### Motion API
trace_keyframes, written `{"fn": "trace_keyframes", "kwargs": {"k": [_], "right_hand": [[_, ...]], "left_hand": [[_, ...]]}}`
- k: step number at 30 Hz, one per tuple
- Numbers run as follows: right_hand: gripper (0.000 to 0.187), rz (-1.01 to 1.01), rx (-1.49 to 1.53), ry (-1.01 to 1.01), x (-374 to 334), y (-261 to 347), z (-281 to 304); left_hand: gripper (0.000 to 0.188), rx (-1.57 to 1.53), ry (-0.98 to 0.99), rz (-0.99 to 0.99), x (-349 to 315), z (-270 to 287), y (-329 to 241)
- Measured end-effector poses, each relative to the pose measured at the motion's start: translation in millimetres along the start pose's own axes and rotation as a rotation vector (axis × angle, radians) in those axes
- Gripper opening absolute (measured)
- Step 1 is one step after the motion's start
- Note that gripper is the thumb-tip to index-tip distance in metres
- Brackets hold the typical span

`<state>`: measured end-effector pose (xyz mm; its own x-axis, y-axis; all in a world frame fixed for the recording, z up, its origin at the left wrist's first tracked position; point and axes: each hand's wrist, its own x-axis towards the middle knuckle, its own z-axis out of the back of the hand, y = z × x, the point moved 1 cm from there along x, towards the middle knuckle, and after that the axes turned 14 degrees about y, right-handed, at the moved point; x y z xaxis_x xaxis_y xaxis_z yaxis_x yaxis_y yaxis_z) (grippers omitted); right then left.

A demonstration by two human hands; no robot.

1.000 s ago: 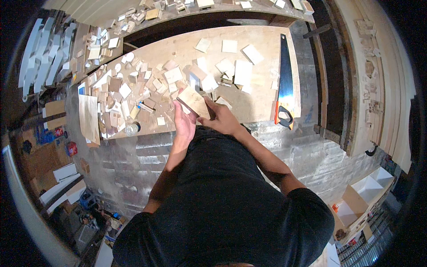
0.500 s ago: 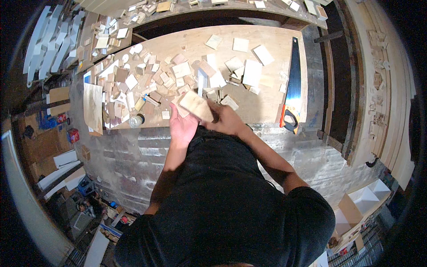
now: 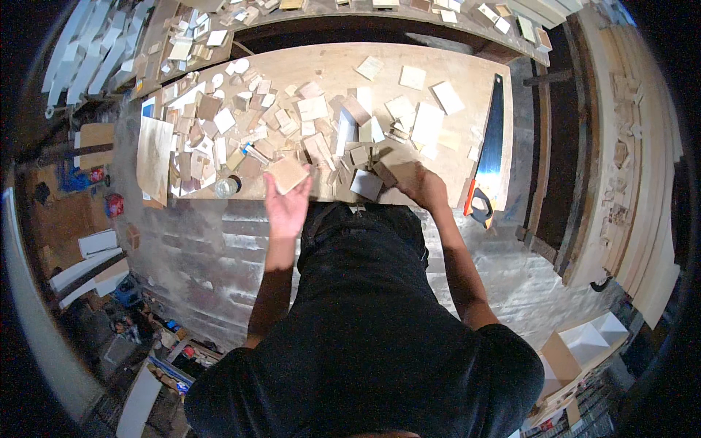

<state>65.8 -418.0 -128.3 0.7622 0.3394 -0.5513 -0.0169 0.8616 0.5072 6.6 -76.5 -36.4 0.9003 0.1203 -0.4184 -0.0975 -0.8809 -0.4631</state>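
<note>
My left hand (image 3: pixel 286 206) grips a small, pale, squarish wooden block (image 3: pixel 287 175) by its sides, over the front edge of the wooden board (image 3: pixel 336 62). Farther right, my right hand (image 3: pixel 429 190) has its fingers on the end of a darker wooden block (image 3: pixel 394 165), low among loose pieces; part of the fingers is shaded and blurred. A white square piece (image 3: pixel 365 185) lies just left of that block. Between my hands and beyond them several wood offcuts (image 3: pixel 312 109) are scattered.
A handsaw (image 3: pixel 488 146) with an orange and black handle lies along the board's right side. Near the front left edge stands a clear glass jar (image 3: pixel 228 187). Behind the board, a shelf (image 3: pixel 409 22) carries more offcuts. Long planks (image 3: pixel 650 168) line the right.
My hands have moved apart from where they held wood pieces together. The left went slightly left with a pale block; the right moved right and down to the board with a darker one.
</note>
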Motion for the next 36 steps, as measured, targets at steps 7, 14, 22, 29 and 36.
{"fn": "trace_keyframes", "kwargs": {"k": [7, 14, 22, 29, 36], "right_hand": [[0.077, -0.118, -0.062, -0.210, -12, -27, -30], [0.075, -0.196, -0.284, -0.356, -2, -1, -30], [0.031, 0.053, 0.144, -0.209, 69, 104, -37], [0.043, 0.459, -0.198, -0.023, 137, 257, -117], [0.037, 0.194, -0.282, -0.092, 159, 306, -155]], "left_hand": [[0.055, 0.141, -0.294, -0.102, -34, 44, -66], [0.054, 0.061, -0.177, -0.086, -62, 64, -79], [0.054, 0.056, -0.114, -0.057, -76, 124, -124], [0.057, 0.112, -0.046, 0.024, -69, 143, -183], [0.060, 0.138, 0.153, 0.082, -63, 165, -228]]}}
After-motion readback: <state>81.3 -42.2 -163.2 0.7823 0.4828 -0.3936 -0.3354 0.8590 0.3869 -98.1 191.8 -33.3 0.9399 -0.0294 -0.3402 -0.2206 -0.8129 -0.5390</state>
